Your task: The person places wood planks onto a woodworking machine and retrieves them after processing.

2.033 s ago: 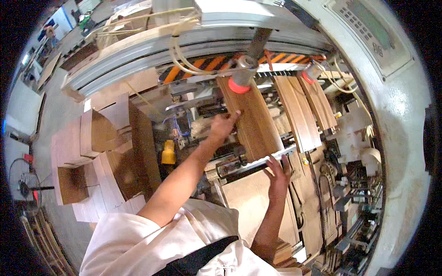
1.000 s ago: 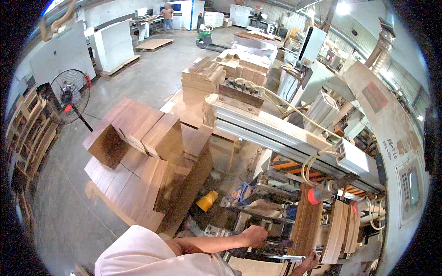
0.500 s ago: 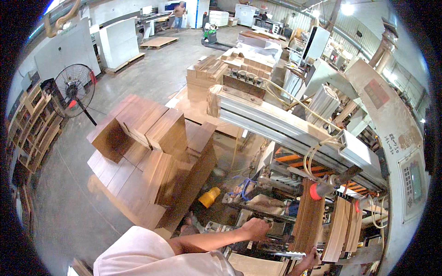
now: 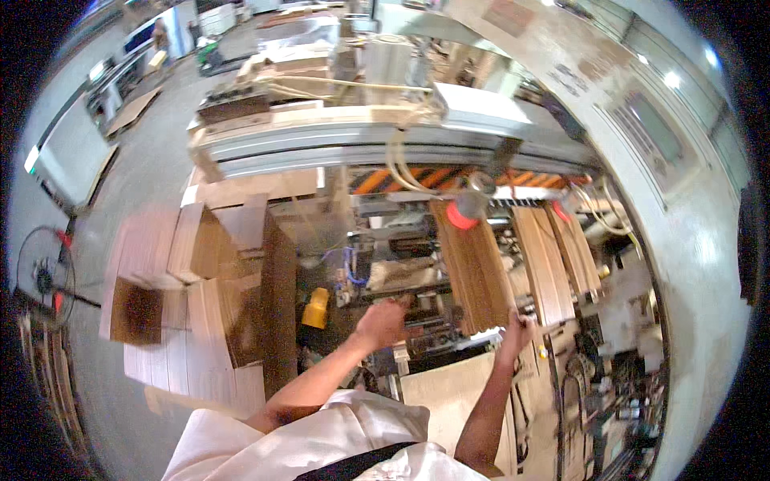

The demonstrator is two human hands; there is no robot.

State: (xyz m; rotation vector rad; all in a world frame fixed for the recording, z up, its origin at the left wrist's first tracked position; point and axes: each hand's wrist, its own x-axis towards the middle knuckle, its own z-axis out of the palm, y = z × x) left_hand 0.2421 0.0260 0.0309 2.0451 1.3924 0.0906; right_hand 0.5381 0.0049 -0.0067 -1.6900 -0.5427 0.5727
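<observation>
My left hand (image 4: 381, 325) is closed in a fist over the machine's dark metal parts; what lies inside the fingers is hidden. Against the near right corner of a stack of brown wooden boards (image 4: 473, 272), my right hand (image 4: 517, 330) has its fingers curled at the edge, slightly blurred. This stack lies lengthwise in the machine, under a clamp with a red foot (image 4: 463, 213). To its right are lighter wooden boards (image 4: 545, 264) and another row of boards (image 4: 579, 252) beneath a second red clamp foot (image 4: 561, 212).
A tall pile of wooden boards (image 4: 192, 329) stands on the left. Beside it is a yellow foot-pedal-like object (image 4: 316, 308). A metal beam (image 4: 321, 148) with hoses crosses the far side. A control panel (image 4: 642, 132) rises at right, and a fan (image 4: 44, 272) stands far left.
My view has swung to the right, so the scene sits further left and more upright. Both hands stay near the same machine parts, and my right forearm now shows fully.
</observation>
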